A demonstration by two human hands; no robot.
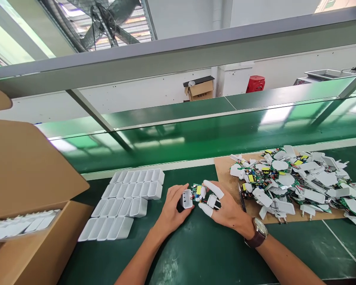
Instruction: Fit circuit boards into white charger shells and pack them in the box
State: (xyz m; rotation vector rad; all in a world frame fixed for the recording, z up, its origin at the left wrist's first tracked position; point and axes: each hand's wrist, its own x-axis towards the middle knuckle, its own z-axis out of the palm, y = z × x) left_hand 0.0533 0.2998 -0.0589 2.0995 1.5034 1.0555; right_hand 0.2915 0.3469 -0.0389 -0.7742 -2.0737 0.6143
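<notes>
My left hand [174, 204] is closed around a small white plastic housing [187, 198], its open end turned right. In my right hand [228, 206], with white covers on thumb and finger, is a green circuit board [197, 190] with a yellow component and a white plug piece [213, 201] attached. The board's left end sits right at the housing's opening; I cannot tell whether it is inside. Left of my hands stand rows of white housings [121, 227]. To the right lies a heap of circuit boards with white plug pieces [284, 180].
An open cardboard box [47, 245] holding white parts stands at the left. Brown cardboard [224, 168] lies under the heap on the green table [178, 257]. A dark, thin tool [242, 197] rests beside my right wrist. A metal frame [178, 51] crosses behind the table.
</notes>
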